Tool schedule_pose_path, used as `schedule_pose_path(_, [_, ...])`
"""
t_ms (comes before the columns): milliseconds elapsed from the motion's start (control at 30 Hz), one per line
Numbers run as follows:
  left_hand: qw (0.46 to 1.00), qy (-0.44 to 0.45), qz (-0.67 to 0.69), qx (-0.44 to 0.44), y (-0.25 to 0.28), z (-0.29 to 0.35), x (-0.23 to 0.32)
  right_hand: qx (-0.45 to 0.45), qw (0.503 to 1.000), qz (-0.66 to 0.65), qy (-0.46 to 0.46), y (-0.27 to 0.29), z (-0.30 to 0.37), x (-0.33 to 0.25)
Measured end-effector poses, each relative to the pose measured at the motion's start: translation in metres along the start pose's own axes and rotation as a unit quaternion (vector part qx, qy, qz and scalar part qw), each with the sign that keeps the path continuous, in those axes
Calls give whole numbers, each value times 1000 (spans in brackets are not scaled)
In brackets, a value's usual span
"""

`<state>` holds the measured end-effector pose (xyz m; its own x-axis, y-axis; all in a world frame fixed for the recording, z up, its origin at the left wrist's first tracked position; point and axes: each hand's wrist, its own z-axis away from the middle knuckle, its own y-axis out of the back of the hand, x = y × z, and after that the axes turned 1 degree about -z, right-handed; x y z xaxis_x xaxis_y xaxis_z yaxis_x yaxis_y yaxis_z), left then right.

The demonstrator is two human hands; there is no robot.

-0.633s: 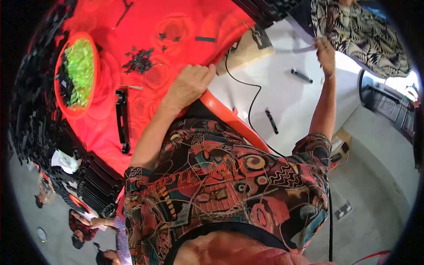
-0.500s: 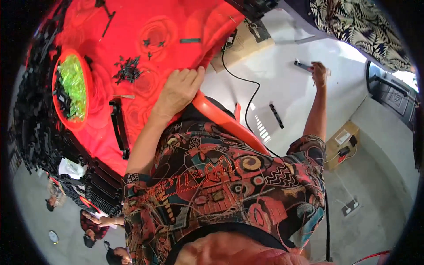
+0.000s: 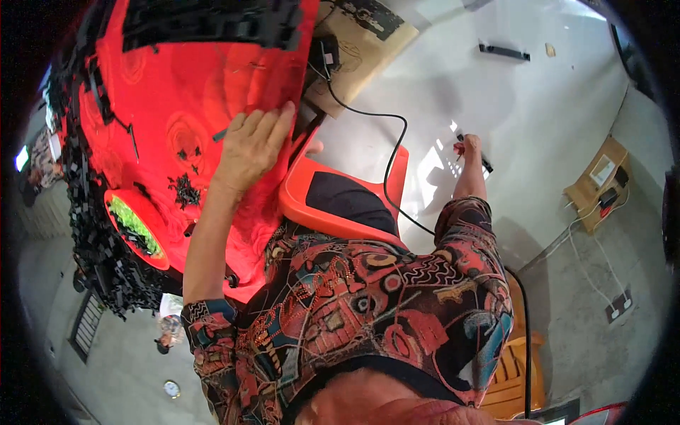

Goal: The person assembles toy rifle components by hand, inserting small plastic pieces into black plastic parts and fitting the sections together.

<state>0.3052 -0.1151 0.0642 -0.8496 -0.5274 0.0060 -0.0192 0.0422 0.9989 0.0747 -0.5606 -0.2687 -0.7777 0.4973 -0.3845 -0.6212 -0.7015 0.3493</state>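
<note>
My right hand (image 3: 467,147) is stretched down to the pale floor, its fingers closed around a narrow black bar (image 3: 487,168) whose two ends stick out on either side. The fingertips are partly hidden. My left hand (image 3: 256,145) lies on the edge of the red tablecloth (image 3: 202,81), fingers extended side by side, with nothing seen in it. A short dark strip (image 3: 219,135) lies beside its fingers. A second black bar (image 3: 504,52) rests on the floor farther off.
A red-rimmed basin (image 3: 157,256) of green and black pieces stands on the table, near a small black heap (image 3: 185,191). Black parts (image 3: 212,25) cover the far end. A black cable (image 3: 404,134) crosses beside the orange-red chair (image 3: 301,195). A cardboard sheet (image 3: 368,64) lies ahead.
My right hand has moved from the farther black bar to the nearer one, leaving the first on the floor. My left hand stays at the table edge while the view has turned and shifted.
</note>
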Motion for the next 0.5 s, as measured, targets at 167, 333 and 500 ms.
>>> schedule_pose_path(167, [998, -8, -65, 16, -1, -11, -1, 27, 1000, -1, -15, 16, 14, 19])
schedule_pose_path(333, [997, 5, -79, 1, 4, -9, 2, 40, 999, -20, -12, 23, -1, 28])
schedule_pose_path(500, [997, 15, -76, -16, 13, -5, 5, 24, 997, -68, -16, 24, -9, 34])
